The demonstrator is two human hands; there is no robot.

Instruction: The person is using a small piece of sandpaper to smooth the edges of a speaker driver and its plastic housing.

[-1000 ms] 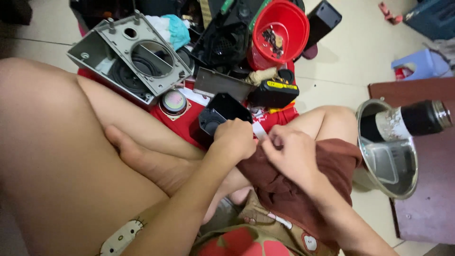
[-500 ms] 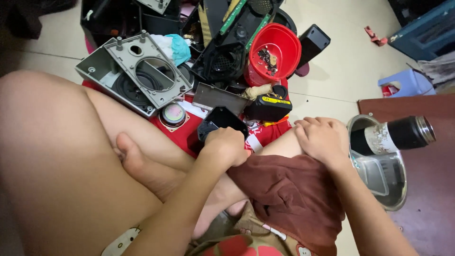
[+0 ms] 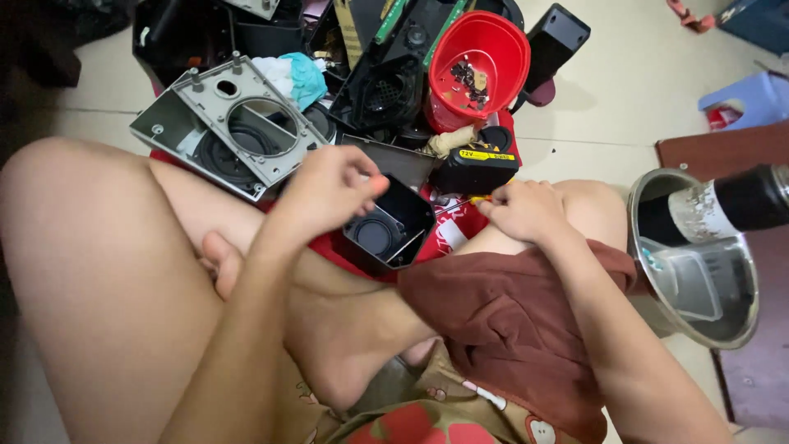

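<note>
Shifted since before: left hand (image 3: 329, 191) clenched over black speaker housing (image 3: 388, 226) rim; right hand (image 3: 522, 210) grasping screwdriver (image 3: 470, 202), junk crowded close.

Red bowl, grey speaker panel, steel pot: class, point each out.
Red bowl (image 3: 460, 78): head view, on its inner wall.
Grey speaker panel (image 3: 209, 123): head view, on its flat face.
Steel pot (image 3: 744, 329): head view, on its rim.

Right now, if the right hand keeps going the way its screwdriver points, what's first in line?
Likely the black box. The right hand holds a screwdriver aimed left, and a thin shaft reaches that box, which the left hand steadies. Depth is unclear, so it may pass above the rim.
</note>
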